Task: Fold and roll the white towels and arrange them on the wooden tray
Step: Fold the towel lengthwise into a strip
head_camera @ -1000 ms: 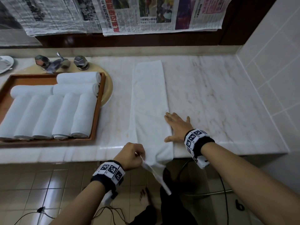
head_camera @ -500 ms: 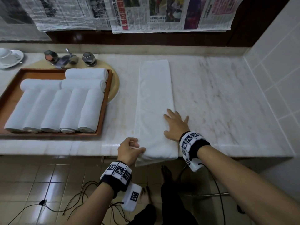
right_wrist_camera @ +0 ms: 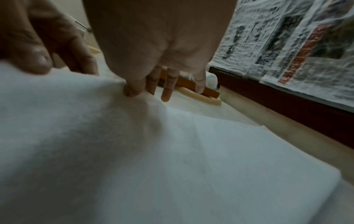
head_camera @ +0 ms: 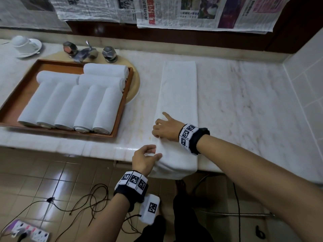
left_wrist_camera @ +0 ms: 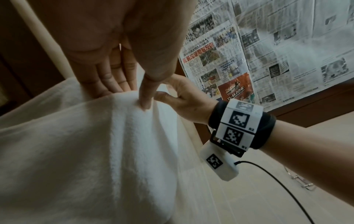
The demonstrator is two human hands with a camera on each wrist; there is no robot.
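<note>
White towel (head_camera: 178,95) on white marble counter (head_camera: 244,95) with brown veining. Left of the towel: reddish-brown tray (head_camera: 21,95) holding white rolls (head_camera: 70,103). Wristbands (head_camera: 187,135): black, white tags with black square codes

Dim, flat indoor light with a bluish cast and soft pictures throughout.

From where the head camera looks, the marble table (head_camera: 244,105) carries only faint sheen along its near edge, and brighter glare patches sit on the floor tiles (head_camera: 57,177) below. Shadows are weak and diffuse; where the light comes from cannot be told. Straight lines bow toward the picture edges, so the newspapers (head_camera: 192,13) curve along the top. Both wrist views are darker and grainier: the palm of the left hand (left_wrist_camera: 107,45) looms murky and out of focus, and the white towel (right_wrist_camera: 134,151) is smeared, noisy grey-blue, its weave barely showing.
</note>
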